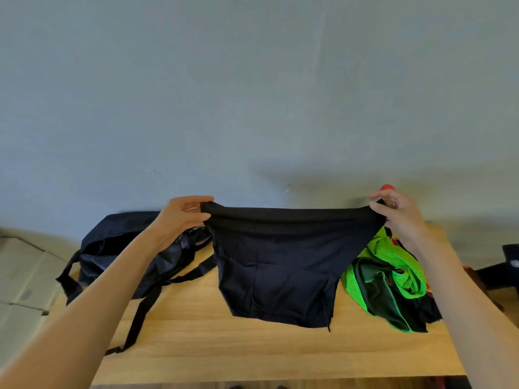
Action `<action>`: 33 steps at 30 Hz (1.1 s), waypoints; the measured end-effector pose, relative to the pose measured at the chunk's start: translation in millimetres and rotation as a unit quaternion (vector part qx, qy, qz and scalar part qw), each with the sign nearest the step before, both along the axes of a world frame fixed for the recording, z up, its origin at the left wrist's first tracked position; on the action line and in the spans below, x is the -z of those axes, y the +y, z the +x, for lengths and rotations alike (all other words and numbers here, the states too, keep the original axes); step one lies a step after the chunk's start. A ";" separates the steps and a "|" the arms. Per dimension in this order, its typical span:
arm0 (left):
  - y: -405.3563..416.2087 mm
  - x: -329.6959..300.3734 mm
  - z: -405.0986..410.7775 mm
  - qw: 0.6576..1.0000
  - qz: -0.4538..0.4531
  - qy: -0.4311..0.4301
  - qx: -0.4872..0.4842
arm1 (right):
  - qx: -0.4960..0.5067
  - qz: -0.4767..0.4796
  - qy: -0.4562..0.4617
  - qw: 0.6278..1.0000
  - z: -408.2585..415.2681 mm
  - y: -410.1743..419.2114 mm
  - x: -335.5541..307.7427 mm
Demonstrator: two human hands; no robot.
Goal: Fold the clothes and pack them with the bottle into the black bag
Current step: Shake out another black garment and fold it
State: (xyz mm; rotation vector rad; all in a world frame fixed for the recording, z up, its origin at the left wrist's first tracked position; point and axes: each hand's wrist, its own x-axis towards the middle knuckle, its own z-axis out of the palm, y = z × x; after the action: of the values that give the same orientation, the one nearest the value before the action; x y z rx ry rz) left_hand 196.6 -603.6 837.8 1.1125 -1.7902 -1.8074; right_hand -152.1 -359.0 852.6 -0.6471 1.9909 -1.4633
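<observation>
Two hands stretch the black shorts (276,265) above the table (213,349): left hand (182,216) fingers and right hand (396,211) fingers pinch the waistband corners, black bag (123,248) lying left

I note black shorts (278,265), a black bag (118,248), a neon-green mesh garment (393,262), and a light wood desk (224,355).
</observation>
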 end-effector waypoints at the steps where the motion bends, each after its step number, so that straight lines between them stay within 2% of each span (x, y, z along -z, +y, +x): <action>1: 0.7 -2.8 0.7 1.000 -0.004 -0.004 -0.001 | -0.003 0.007 -0.009 1.000 -0.1 0.3 -3.7; 8: 0.0 -16.5 4.6 0.995 -0.089 -0.018 -0.043 | -0.032 0.019 -0.034 0.999 9.7 -0.1 -26.5; 17: -6.9 -29.2 9.6 0.985 -0.159 -0.028 -0.065 | -0.015 0.025 0.063 0.998 12.1 -1.9 -39.9; 26: -13.6 -40.2 9.5 0.971 -0.210 -0.038 -0.109 | -0.039 0.031 0.086 0.995 5.4 0.0 -45.6; 28: -14.8 -44.1 9.2 0.968 -0.220 -0.035 -0.116 | -0.045 0.024 0.072 0.996 3.9 -0.5 -49.8; 33: -18.0 -57.9 8.9 0.957 -0.248 -0.043 -0.148 | -0.094 -0.020 -0.064 0.993 -0.7 -1.5 -66.4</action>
State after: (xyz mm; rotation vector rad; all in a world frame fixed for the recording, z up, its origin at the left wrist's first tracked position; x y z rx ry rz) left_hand 205.5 -621.6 895.7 1.1807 -1.8611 -1.0721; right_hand -152.8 -360.5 919.0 -0.7182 1.7568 -1.3970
